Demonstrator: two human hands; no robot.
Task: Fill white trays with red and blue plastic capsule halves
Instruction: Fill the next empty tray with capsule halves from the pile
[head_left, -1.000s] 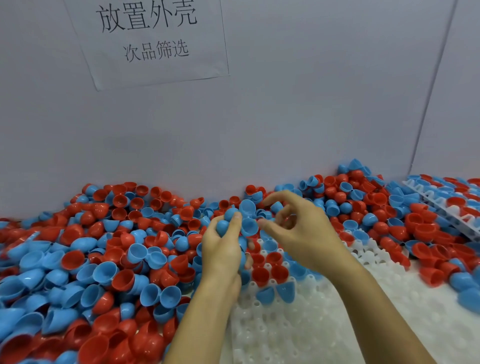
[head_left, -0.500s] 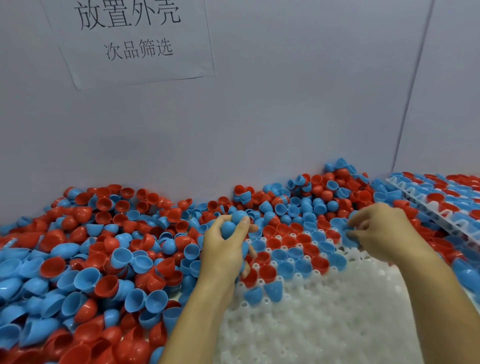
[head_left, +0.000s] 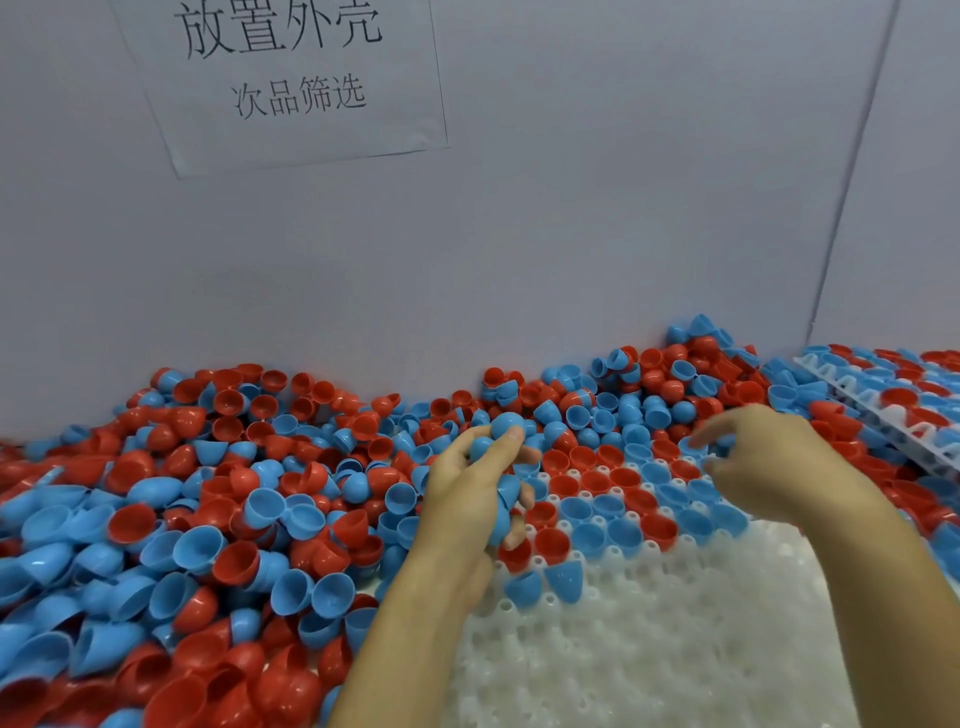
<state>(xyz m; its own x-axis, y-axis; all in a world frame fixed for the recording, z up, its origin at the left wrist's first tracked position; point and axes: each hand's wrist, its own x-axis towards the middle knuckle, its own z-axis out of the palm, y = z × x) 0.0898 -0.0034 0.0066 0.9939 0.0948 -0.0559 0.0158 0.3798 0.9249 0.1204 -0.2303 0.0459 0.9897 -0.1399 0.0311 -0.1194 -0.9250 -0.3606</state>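
The left hand (head_left: 475, 493) sits at the frame's centre, curled round a handful of blue capsule halves (head_left: 501, 434) stacked in its grip, just left of the white tray (head_left: 649, 649). The right hand (head_left: 769, 462), toward 3 o'clock, hovers over the tray's far edge with fingers bent around a blue half (head_left: 719, 448). The tray's far rows hold seated red and blue halves; its near pockets are bare. A loose heap of red and blue halves (head_left: 208, 499) spreads from 9 o'clock to 1 o'clock. A second filled tray (head_left: 893, 410) lies at 3 o'clock. A paper sign (head_left: 291, 78) hangs at 11 o'clock.
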